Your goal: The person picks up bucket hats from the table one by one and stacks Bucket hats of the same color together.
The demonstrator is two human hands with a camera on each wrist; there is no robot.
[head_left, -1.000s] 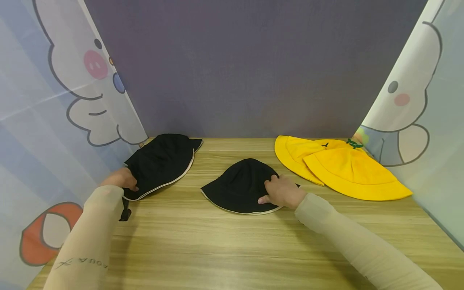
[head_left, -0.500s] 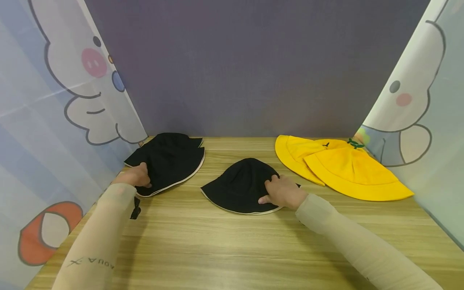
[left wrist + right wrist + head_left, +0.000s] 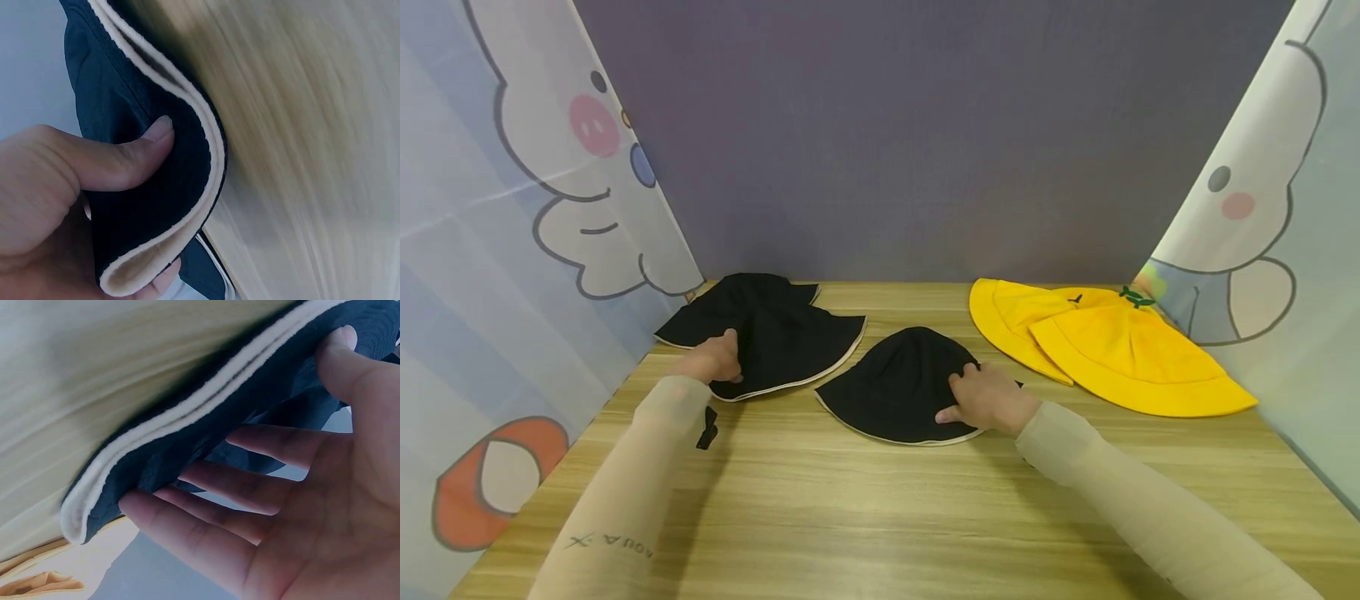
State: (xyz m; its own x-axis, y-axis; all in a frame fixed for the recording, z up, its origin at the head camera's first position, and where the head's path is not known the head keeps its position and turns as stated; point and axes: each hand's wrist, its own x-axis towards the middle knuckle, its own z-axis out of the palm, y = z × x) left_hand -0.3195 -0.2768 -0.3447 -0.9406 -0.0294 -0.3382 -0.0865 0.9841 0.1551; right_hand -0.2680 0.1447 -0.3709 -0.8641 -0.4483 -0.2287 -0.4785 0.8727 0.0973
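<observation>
My left hand (image 3: 711,360) pinches the pale-edged brim of a black bucket hat (image 3: 793,346), thumb on the upper side and fingers beneath, as the left wrist view (image 3: 150,187) shows. This hat overlaps another black hat (image 3: 688,322) lying behind it at the back left. Around the middle of the table, a further black bucket hat (image 3: 895,392) lies folded flat. My right hand (image 3: 992,398) rests on its right side. In the right wrist view, that hand's fingers (image 3: 187,534) are extended and touch the dark cloth, with the thumb near the brim.
Two yellow hats (image 3: 1138,358), one overlapping the other, lie at the back right. A grey panel (image 3: 925,150) stands behind the wooden table (image 3: 850,517). Printed curtains (image 3: 467,275) flank both sides. A small black strap (image 3: 706,429) hangs beneath the left wrist.
My left hand has moved right with the black hat, bringing its brim close to the middle hat and uncovering more of the hat behind. My right hand has stayed in place.
</observation>
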